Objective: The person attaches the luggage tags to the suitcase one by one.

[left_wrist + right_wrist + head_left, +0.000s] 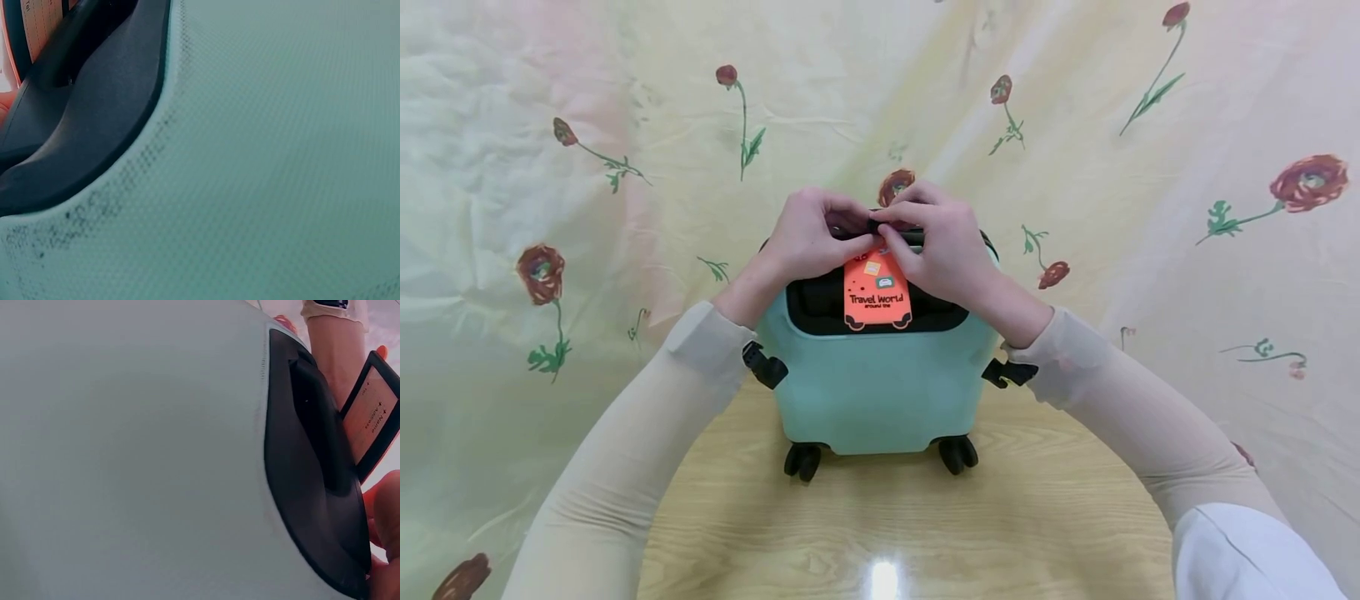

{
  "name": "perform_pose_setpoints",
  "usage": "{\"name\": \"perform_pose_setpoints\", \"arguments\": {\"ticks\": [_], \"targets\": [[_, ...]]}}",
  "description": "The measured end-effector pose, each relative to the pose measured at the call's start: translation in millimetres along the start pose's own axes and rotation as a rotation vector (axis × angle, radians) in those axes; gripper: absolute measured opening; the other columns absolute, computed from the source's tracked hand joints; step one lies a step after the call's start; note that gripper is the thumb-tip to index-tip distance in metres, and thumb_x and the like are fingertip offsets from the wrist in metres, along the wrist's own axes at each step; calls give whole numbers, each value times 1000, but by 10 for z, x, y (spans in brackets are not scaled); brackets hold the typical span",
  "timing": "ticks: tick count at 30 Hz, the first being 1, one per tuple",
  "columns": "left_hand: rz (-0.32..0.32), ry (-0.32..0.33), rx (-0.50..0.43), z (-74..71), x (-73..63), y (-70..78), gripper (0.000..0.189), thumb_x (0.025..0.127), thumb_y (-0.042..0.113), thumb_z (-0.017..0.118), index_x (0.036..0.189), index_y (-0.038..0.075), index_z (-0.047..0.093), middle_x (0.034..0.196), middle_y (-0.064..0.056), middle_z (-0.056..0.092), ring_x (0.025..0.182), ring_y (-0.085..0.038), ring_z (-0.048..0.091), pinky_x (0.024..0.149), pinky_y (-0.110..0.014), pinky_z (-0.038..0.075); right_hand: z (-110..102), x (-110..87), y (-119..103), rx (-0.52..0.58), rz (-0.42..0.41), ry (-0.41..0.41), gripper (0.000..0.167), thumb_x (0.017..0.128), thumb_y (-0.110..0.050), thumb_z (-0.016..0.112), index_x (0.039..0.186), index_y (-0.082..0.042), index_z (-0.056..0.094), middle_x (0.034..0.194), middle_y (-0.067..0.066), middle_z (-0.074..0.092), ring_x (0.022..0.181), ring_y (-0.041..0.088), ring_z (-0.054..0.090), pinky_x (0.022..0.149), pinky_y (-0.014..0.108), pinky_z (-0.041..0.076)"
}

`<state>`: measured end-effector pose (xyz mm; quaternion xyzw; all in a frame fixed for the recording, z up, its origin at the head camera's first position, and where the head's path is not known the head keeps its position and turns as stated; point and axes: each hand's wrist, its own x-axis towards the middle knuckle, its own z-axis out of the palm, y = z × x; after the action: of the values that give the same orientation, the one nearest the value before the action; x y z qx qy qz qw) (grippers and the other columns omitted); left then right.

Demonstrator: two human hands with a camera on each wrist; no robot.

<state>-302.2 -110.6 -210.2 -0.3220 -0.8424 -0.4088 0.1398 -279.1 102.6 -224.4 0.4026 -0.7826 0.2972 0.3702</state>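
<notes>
A mint-green suitcase [880, 392] stands upright on its black wheels, its top handle set in a black recess [294, 462]. An orange luggage tag [877, 310] printed "Travel World" hangs at the handle, below a small black strap [874, 225]. From the left, my left hand [812, 233] pinches the top of the tag by the strap. My right hand [946, 246] pinches the strap from the other side, fingertips meeting the left ones. In the right wrist view, the back of the tag [374, 415] shows name and address lines. The left wrist view mostly holds the shell [281, 156].
The suitcase rests on a light wooden tabletop [880, 525]. Behind and around it hangs a pale flowered cloth [662, 83]. Black wrist mounts [765, 365] sit on both forearms, close to the suitcase's sides.
</notes>
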Motion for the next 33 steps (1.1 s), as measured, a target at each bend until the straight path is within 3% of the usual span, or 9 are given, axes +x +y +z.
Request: {"name": "perform_pose_setpoints", "arguments": {"ticks": [12,19,27,30,33], "targets": [[-3,0,-4,7,11,9,25,91,16,82,114,5,82,109,-14,82,95,-24,79,91,-34,64,2,13,20,13,-63,28,13,95,-9,78,102,1,77,98,15,77,86,24,75,83,39,63],[-14,-5,1,0,8,-1,25,91,16,82,114,6,82,110,-14,82,95,-24,79,90,-34,63,8,17,8,-9,-41,-9,14,96,-9,77,105,1,78,101,15,78,86,25,76,84,40,64],[-36,4,9,-8,3,24,27,91,18,84,115,7,82,117,-11,80,98,-25,80,92,-37,64,7,14,7,-12,2,12,13,95,-11,79,103,-1,83,97,15,73,83,25,71,77,38,61],[-18,13,-14,10,-8,29,27,90,16,85,115,6,82,117,-10,77,99,-25,80,93,-37,64,-44,34,31,6,62,10,14,96,-12,78,105,-3,84,96,13,74,81,22,72,74,34,59],[0,28,-30,2,-22,24,26,89,15,86,113,7,83,110,-11,72,95,-24,79,92,-33,63,-119,141,71,46,209,-46,18,101,-16,71,109,-4,83,98,12,78,79,20,71,71,26,55]]}}
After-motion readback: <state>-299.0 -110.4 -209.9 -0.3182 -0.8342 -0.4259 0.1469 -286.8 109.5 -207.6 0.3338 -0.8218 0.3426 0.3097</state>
